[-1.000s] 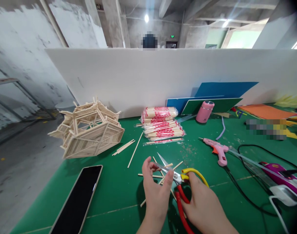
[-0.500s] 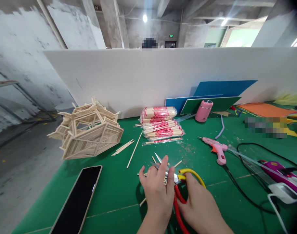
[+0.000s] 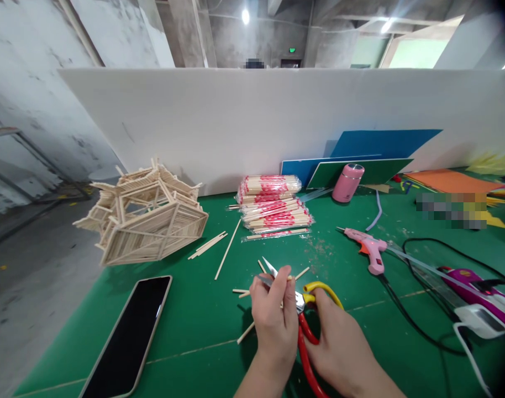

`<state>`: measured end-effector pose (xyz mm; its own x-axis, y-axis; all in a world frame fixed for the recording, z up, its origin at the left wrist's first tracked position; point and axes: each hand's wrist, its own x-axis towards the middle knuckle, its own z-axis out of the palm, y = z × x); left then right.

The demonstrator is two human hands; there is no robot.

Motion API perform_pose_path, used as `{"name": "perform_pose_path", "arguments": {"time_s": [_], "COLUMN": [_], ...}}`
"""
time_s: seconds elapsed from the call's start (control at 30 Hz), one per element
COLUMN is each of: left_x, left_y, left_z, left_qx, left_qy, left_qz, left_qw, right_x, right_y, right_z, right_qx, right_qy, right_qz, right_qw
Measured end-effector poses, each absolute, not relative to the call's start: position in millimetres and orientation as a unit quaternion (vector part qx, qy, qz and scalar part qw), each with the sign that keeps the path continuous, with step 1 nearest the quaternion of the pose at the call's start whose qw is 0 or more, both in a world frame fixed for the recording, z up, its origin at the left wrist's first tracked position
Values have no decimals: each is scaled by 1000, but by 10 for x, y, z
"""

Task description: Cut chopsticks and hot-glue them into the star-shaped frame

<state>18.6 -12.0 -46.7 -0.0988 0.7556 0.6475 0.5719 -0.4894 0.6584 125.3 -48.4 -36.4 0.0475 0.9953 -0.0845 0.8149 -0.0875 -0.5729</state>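
In the head view, my left hand (image 3: 275, 318) is closed, thumb and index finger pinched around a short wooden stick (image 3: 289, 278) whose end shows at the fingertips. Scissors (image 3: 270, 266) with bare metal blades lie under and beside that hand. My right hand (image 3: 346, 342) is closed at the red and yellow handles of the cutting tools; red-handled pliers (image 3: 304, 359) cross the yellow-handled tool (image 3: 327, 292). How the tools overlap is partly hidden by the fingers. Cut wooden sticks (image 3: 246, 333) lie around my left hand on the green table (image 3: 194, 337).
A stick-built model (image 3: 157, 232) stands at the left, above a phone (image 3: 130, 337). Wrapped chopstick packs (image 3: 273, 213) lie at the centre back. A pink glue gun (image 3: 372, 251), a pink bottle (image 3: 347, 183) and black cables are at the right. A white board (image 3: 194, 121) rises behind.
My left fingers have closed from a spread pose into a pinch, with a stick end now showing. The view has tilted slightly downward. My right hand stays at the handles.
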Motion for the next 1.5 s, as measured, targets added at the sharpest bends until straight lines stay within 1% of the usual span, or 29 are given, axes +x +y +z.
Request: {"name": "perform_pose_path", "arguments": {"time_s": [0.17, 0.33, 0.43, 0.53, 0.6, 0.67, 0.83, 0.97, 1.03, 1.07, 1.1, 1.13, 1.2, 1.37, 1.5], "left_x": [208, 252, 214, 111, 25, -59, -221, -270, -260, -249, -235, -222, -202, -260, -396], "left_y": [-137, -178, -200, -189, -161, -124, -57, -53, -63, -69, -76, -82, -91, -105, -130], "left_z": [-463, -398, -308, -193, -123, -79, -111, -228, -284, -308, -328, -346, -374, -406, -431], "left_qx": [665, 662, 648, 609, 622, 660, 781, 842, 860, 867, 871, 875, 879, 877, 875], "left_qy": [498, 490, 487, 495, 510, 512, 491, 466, 449, 443, 440, 439, 436, 445, 470], "left_qz": [550, 551, 564, 569, 514, 460, 318, 201, 166, 149, 134, 122, 116, 124, 79], "left_qw": [85, 134, 159, 247, 299, 300, 221, 183, 177, 174, 170, 164, 153, 130, 89], "right_x": [1282, 1313, 1439, 1672, 1845, 1999, 2249, 2188, 2015, 1903, 1784, 1669, 1480, 1343, 1399], "right_y": [-491, -478, -423, -315, -232, -163, -122, -205, -260, -284, -303, -317, -327, -279, -244], "right_z": [-447, -488, -485, -503, -540, -595, -713, -640, -561, -523, -491, -469, -455, -541, -617], "right_qx": [-677, -670, -683, -738, -765, -776, -773, -753, -726, -684, -637, -590, -524, -494, -509], "right_qy": [-656, -651, -656, -636, -614, -604, -608, -626, -644, -653, -664, -677, -696, -685, -659], "right_qz": [258, 282, 240, 143, 101, 73, 27, 7, 38, 111, 195, 259, 334, 394, 414], "right_qw": [211, 220, 212, 175, 167, 169, 176, 202, 238, 307, 339, 355, 359, 363, 368]}}
